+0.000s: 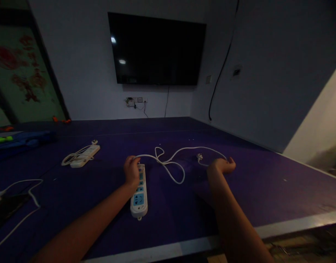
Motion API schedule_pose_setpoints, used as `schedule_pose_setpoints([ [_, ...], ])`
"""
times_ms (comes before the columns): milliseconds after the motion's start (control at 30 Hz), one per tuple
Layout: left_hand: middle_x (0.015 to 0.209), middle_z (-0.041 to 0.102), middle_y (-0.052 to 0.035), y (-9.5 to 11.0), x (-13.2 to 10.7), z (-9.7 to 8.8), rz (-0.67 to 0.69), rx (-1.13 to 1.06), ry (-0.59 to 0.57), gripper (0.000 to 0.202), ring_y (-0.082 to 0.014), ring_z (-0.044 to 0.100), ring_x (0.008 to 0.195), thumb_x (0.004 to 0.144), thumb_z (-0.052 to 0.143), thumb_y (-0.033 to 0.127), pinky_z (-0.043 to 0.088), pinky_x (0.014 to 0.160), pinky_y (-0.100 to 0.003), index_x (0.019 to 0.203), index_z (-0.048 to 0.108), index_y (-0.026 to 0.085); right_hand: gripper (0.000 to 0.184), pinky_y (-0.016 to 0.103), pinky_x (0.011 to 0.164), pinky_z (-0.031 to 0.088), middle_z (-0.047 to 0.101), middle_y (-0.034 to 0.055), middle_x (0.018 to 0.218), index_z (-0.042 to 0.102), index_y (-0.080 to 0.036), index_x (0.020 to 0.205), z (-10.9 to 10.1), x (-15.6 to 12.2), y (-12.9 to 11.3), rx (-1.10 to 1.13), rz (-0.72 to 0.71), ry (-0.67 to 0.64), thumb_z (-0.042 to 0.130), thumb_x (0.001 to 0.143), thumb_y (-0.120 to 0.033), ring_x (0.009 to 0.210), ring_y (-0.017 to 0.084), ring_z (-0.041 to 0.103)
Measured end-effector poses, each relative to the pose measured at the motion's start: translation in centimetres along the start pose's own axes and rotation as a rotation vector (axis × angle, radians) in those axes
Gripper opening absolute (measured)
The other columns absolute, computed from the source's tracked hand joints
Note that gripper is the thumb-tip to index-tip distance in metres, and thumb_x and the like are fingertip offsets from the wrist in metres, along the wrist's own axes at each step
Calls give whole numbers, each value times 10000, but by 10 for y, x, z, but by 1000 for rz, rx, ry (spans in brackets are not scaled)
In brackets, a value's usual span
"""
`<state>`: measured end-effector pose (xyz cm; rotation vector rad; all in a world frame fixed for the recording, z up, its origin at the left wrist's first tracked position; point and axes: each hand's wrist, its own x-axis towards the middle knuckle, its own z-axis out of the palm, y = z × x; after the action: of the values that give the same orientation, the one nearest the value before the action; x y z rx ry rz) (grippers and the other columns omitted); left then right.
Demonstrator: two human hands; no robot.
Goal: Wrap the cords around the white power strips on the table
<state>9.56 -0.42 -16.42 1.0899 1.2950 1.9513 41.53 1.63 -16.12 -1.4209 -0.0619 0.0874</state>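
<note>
A white power strip (139, 204) with blue socket faces lies lengthwise in front of me on the purple surface. My left hand (131, 171) is closed at its far end, pinching the white power cord (179, 182) where it comes off the strip, and partly covers the sockets. From there the cord runs right in loose, crossing loops. Farther right, my right hand (222, 166) is closed on the cord near its plug end; its wrist is bent and some fingers are hidden. The plug (200, 157) rests on the surface just left of that hand.
A second white power strip (85, 156), its cord bundled over it, lies to the left. Nearer left are a dark flat object (10, 210) and a white cable (33, 199). Blue cloth (33, 138) lies behind. A television (157, 49) hangs on the wall.
</note>
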Motion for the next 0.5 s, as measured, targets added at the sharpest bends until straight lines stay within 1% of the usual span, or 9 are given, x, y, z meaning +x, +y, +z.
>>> schedule_pose_setpoints([
  [100,552,465,42,3,-3,1,30,27,-65,175,-109,450,550,589,612,288,346,503,-214,496,515,177,453,495,957,334,505,144,1233,574,-192,1112,-7,-10,-1,-148,-66,21,428,702,-68,1169,307,438],
  [133,545,455,44,5,-4,1,39,32,-77,177,-109,445,549,589,614,287,341,501,-214,491,514,179,436,541,961,295,471,141,1285,592,-206,1095,-9,-16,-3,-252,-165,-3,452,700,-87,1204,337,388],
  [200,532,436,47,7,-6,1,54,42,-96,177,-110,436,540,602,603,294,334,496,-216,495,514,184,399,584,984,209,415,124,1359,613,-208,1080,-8,-30,-6,-439,-487,-85,457,727,-110,1266,352,293],
  [233,526,429,48,7,-7,1,62,47,-105,177,-110,433,534,609,596,297,331,493,-217,499,515,186,380,587,999,173,427,114,1358,622,-206,1072,-7,-38,-8,-507,-662,-170,448,746,-115,1280,342,273],
  [300,517,418,50,8,-8,1,78,59,-122,181,-109,426,525,621,584,302,327,489,-218,502,510,187,357,532,1025,186,519,95,1280,636,-205,1061,-3,-54,-11,-570,-949,-442,440,774,-121,1255,295,333],
  [367,514,412,51,9,-9,0,97,73,-136,188,-107,421,520,633,572,303,327,489,-218,503,501,186,364,436,1014,274,602,71,1182,633,-217,1086,1,-70,-12,-595,-1166,-840,446,788,-126,1177,240,442],
  [400,514,411,52,9,-9,0,108,81,-142,189,-107,419,519,640,565,303,328,491,-219,507,498,186,376,417,1013,286,612,54,1178,629,-235,1101,2,-77,-11,-611,-1248,-1018,449,789,-124,1171,226,457],
  [433,514,410,52,8,-9,0,119,89,-147,188,-107,419,518,648,557,302,331,493,-219,513,498,186,394,433,1026,266,607,37,1194,624,-260,1111,3,-84,-9,-633,-1315,-1144,452,786,-117,1192,225,444],
  [500,519,409,51,8,-9,0,145,106,-156,185,-109,426,522,666,540,298,344,504,-222,524,496,188,414,504,1059,165,608,18,1201,621,-294,1114,3,-94,-4,-676,-1405,-1301,458,781,-110,1230,230,413],
])
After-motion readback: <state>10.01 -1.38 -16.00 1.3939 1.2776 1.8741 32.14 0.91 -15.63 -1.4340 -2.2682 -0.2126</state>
